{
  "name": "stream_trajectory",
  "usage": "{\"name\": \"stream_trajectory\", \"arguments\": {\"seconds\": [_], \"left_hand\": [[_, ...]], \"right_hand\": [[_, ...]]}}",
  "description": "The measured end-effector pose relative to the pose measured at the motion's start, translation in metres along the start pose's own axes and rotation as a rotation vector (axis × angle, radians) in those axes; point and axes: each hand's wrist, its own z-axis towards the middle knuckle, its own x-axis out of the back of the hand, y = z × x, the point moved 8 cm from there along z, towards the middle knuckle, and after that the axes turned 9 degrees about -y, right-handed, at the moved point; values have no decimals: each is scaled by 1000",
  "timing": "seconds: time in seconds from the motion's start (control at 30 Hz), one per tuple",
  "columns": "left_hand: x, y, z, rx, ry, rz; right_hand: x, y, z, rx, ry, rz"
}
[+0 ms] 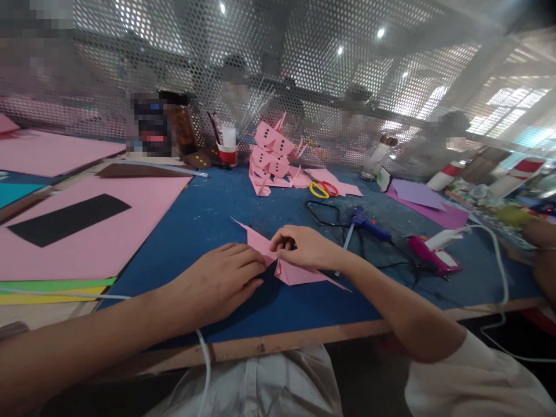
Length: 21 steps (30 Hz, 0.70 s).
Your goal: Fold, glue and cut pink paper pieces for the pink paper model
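A folded pink paper piece (299, 274) with long pointed ends lies on the blue table in front of me. My left hand (230, 275) rests at its left side, palm down, its fingers together and the fingertips against the paper's edge. From the right, my right hand (304, 246) reaches over the middle of the paper, its fingers curled and pinched near the central fold. Whether the paper is between those fingertips is partly hidden. Behind the hands stands a cluster of folded pink paper figures (271, 156) with black dots.
Yellow-and-red scissors (322, 189) lie beside pink scraps. To the right are a blue glue gun (367, 223) with its cord and a magenta device (434, 255). Pink sheets (143, 231) with a black strip (69, 219) cover the left. Another person's hand (541, 234) is at far right.
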Motion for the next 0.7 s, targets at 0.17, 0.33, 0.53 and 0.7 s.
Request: {"name": "stream_trajectory", "arguments": {"seconds": [0.17, 0.33, 0.53, 0.7], "left_hand": [[-1, 1, 0, 16, -1, -13], [-3, 3, 2, 14, -51, 1], [-7, 4, 4, -12, -74, 63], [-10, 8, 2, -44, -110, 127]], "right_hand": [[0, -3, -2, 16, -34, 35], [-1, -4, -3, 34, -37, 25], [-2, -1, 0, 29, -14, -2], [-1, 1, 1, 23, -3, -3]]}}
